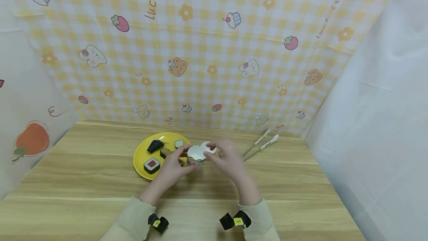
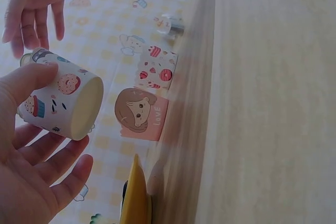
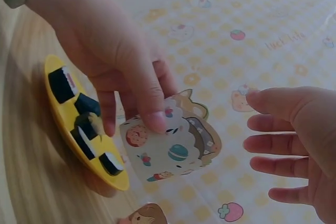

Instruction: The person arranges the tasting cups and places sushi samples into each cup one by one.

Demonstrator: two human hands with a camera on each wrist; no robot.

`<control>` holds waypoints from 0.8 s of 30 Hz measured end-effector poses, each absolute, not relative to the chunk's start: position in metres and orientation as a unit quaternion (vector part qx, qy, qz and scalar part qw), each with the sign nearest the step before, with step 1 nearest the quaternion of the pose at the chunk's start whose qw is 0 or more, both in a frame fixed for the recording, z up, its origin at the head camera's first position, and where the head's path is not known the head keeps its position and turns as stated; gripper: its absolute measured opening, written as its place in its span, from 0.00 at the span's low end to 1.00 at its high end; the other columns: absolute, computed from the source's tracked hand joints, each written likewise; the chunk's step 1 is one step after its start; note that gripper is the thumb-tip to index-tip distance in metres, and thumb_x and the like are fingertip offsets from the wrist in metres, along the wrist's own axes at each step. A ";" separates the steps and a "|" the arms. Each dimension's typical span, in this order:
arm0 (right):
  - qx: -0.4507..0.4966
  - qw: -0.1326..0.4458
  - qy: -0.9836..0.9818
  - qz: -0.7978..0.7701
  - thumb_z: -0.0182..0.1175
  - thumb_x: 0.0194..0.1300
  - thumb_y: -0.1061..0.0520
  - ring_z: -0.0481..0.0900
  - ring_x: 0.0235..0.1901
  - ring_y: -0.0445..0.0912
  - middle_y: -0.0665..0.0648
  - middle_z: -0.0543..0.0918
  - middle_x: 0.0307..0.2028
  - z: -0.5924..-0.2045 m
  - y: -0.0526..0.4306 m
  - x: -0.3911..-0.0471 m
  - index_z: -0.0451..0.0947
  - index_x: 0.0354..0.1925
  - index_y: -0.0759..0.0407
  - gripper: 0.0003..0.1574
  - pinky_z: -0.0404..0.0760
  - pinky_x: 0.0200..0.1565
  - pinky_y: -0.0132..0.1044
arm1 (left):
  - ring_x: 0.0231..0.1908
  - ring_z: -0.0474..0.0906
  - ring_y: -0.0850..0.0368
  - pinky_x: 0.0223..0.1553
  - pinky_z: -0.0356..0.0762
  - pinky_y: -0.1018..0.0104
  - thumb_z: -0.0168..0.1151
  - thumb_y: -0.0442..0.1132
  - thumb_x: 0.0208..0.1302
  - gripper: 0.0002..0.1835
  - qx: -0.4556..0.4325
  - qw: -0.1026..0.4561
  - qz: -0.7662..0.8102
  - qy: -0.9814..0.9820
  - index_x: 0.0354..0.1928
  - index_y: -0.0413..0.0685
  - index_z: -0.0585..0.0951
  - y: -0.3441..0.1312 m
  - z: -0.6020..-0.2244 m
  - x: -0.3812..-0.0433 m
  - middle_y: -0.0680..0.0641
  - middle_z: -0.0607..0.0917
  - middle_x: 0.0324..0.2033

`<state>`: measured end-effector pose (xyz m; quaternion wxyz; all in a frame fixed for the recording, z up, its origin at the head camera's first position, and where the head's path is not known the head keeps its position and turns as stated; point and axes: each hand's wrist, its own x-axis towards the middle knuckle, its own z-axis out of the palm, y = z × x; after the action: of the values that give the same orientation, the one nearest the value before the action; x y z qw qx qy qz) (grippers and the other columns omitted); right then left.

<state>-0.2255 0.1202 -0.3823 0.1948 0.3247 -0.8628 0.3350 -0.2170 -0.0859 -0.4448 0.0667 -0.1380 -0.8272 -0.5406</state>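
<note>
My left hand (image 1: 175, 162) holds a white paper baking cup (image 1: 196, 155) in the head view, thumb on one side and fingers on the other. The cup has a scalloped rim and is printed with cupcakes and donuts. In the left wrist view its base (image 2: 88, 109) is off the table and its mouth points up toward my right hand (image 2: 39, 3). From the right wrist view, my right hand (image 3: 304, 150) has its fingers extended beside the rim, with a gap between. Behind stand a strawberry-printed cup (image 2: 156, 66) and a pink cup with a girl's face (image 2: 142, 113).
A yellow plate (image 1: 138, 159) left of the cup carries several toy sushi pieces (image 1: 152, 164) and a dark eggplant-like piece (image 1: 155, 145). White-tipped metal tongs (image 1: 260, 146) lie at the back right. A checked cloth (image 1: 207, 47) hangs behind the wooden table (image 1: 100, 181).
</note>
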 end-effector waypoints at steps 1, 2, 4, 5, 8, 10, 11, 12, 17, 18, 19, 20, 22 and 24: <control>0.328 0.191 -0.863 0.333 0.69 0.59 0.55 0.77 0.36 0.45 0.52 0.84 0.34 -0.382 0.119 -0.224 0.84 0.41 0.62 0.14 0.77 0.36 0.39 | 0.51 0.75 0.52 0.47 0.78 0.51 0.76 0.41 0.50 0.37 -0.138 0.067 -0.541 -0.827 0.63 0.44 0.72 -0.086 -0.445 -0.217 0.48 0.80 0.51; 0.332 0.188 -0.864 0.330 0.69 0.58 0.55 0.77 0.36 0.44 0.51 0.84 0.34 -0.383 0.119 -0.223 0.84 0.40 0.61 0.14 0.77 0.37 0.38 | 0.51 0.75 0.52 0.47 0.77 0.50 0.76 0.41 0.50 0.37 -0.138 0.066 -0.542 -0.826 0.62 0.44 0.72 -0.086 -0.445 -0.216 0.48 0.80 0.51; 0.345 0.185 -0.860 0.327 0.70 0.57 0.55 0.78 0.36 0.44 0.51 0.84 0.34 -0.384 0.117 -0.221 0.84 0.40 0.61 0.13 0.78 0.40 0.39 | 0.50 0.75 0.52 0.47 0.77 0.50 0.75 0.40 0.51 0.36 -0.140 0.064 -0.546 -0.823 0.62 0.44 0.72 -0.086 -0.445 -0.215 0.48 0.80 0.51; 0.354 0.183 -0.858 0.324 0.70 0.57 0.56 0.78 0.36 0.44 0.51 0.84 0.34 -0.384 0.116 -0.220 0.84 0.40 0.61 0.13 0.78 0.41 0.38 | 0.50 0.74 0.52 0.47 0.77 0.50 0.75 0.40 0.51 0.36 -0.141 0.064 -0.547 -0.823 0.62 0.44 0.72 -0.086 -0.445 -0.214 0.48 0.80 0.51; 0.389 0.185 -0.848 0.310 0.71 0.55 0.57 0.79 0.36 0.43 0.52 0.84 0.34 -0.387 0.114 -0.217 0.84 0.39 0.62 0.13 0.79 0.41 0.36 | 0.50 0.74 0.52 0.47 0.78 0.51 0.75 0.41 0.51 0.36 -0.145 0.064 -0.549 -0.820 0.62 0.45 0.72 -0.086 -0.446 -0.212 0.49 0.79 0.51; 0.412 0.190 -0.842 0.293 0.71 0.56 0.56 0.79 0.37 0.43 0.52 0.85 0.34 -0.388 0.112 -0.216 0.84 0.38 0.62 0.13 0.79 0.43 0.35 | 0.50 0.74 0.53 0.47 0.78 0.52 0.75 0.44 0.51 0.36 -0.150 0.068 -0.546 -0.822 0.62 0.45 0.72 -0.087 -0.447 -0.210 0.50 0.79 0.51; 0.419 0.190 -0.840 0.287 0.71 0.56 0.56 0.79 0.37 0.43 0.52 0.85 0.34 -0.389 0.112 -0.214 0.84 0.38 0.61 0.12 0.78 0.43 0.35 | 0.50 0.75 0.53 0.47 0.78 0.53 0.75 0.45 0.51 0.36 -0.152 0.069 -0.544 -0.822 0.62 0.45 0.72 -0.088 -0.447 -0.209 0.50 0.79 0.50; 0.424 0.192 -0.841 0.277 0.71 0.56 0.55 0.79 0.37 0.43 0.51 0.85 0.34 -0.390 0.111 -0.213 0.84 0.38 0.60 0.12 0.78 0.45 0.36 | 0.50 0.75 0.53 0.47 0.78 0.53 0.75 0.46 0.51 0.37 -0.155 0.070 -0.543 -0.823 0.63 0.44 0.72 -0.088 -0.448 -0.208 0.50 0.79 0.50; 0.420 0.176 -0.855 0.249 0.69 0.58 0.52 0.78 0.42 0.44 0.48 0.84 0.36 -0.393 0.109 -0.205 0.84 0.38 0.57 0.12 0.74 0.52 0.40 | 0.50 0.75 0.55 0.47 0.79 0.54 0.75 0.49 0.50 0.36 -0.163 0.069 -0.539 -0.824 0.61 0.47 0.73 -0.091 -0.449 -0.204 0.52 0.80 0.49; 0.417 0.174 -0.858 0.244 0.69 0.59 0.51 0.77 0.44 0.44 0.48 0.84 0.36 -0.394 0.109 -0.204 0.84 0.39 0.56 0.12 0.73 0.54 0.41 | 0.49 0.75 0.56 0.47 0.79 0.54 0.75 0.50 0.50 0.36 -0.164 0.068 -0.538 -0.824 0.61 0.48 0.73 -0.091 -0.449 -0.203 0.53 0.80 0.49; 0.415 0.172 -0.860 0.241 0.68 0.59 0.51 0.77 0.45 0.44 0.48 0.84 0.37 -0.395 0.109 -0.203 0.84 0.39 0.56 0.12 0.73 0.55 0.41 | 0.49 0.75 0.56 0.47 0.79 0.54 0.75 0.49 0.50 0.36 -0.165 0.068 -0.538 -0.824 0.61 0.49 0.73 -0.092 -0.450 -0.202 0.53 0.80 0.49; 0.415 0.172 -0.862 0.238 0.68 0.59 0.51 0.77 0.46 0.44 0.48 0.84 0.37 -0.396 0.109 -0.203 0.84 0.39 0.56 0.12 0.72 0.56 0.42 | 0.48 0.75 0.56 0.46 0.79 0.54 0.75 0.49 0.50 0.35 -0.167 0.068 -0.539 -0.823 0.61 0.49 0.73 -0.092 -0.450 -0.201 0.53 0.80 0.49; 0.412 0.175 -0.864 0.229 0.68 0.60 0.50 0.77 0.48 0.45 0.47 0.84 0.37 -0.398 0.108 -0.202 0.84 0.39 0.55 0.12 0.71 0.57 0.43 | 0.48 0.75 0.57 0.46 0.79 0.53 0.75 0.48 0.50 0.35 -0.168 0.068 -0.537 -0.824 0.60 0.50 0.73 -0.093 -0.449 -0.200 0.53 0.80 0.48; 0.409 0.178 -0.867 0.223 0.67 0.60 0.49 0.77 0.48 0.44 0.46 0.84 0.37 -0.398 0.107 -0.201 0.84 0.38 0.54 0.12 0.71 0.57 0.43 | 0.48 0.75 0.57 0.45 0.78 0.53 0.75 0.46 0.51 0.34 -0.171 0.069 -0.534 -0.825 0.61 0.49 0.73 -0.093 -0.449 -0.199 0.53 0.80 0.48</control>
<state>-0.2008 0.1073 -0.3980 0.1777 0.4090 -0.8668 0.2233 -0.1993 -0.0931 -0.4487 0.0691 -0.1713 -0.8250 -0.5340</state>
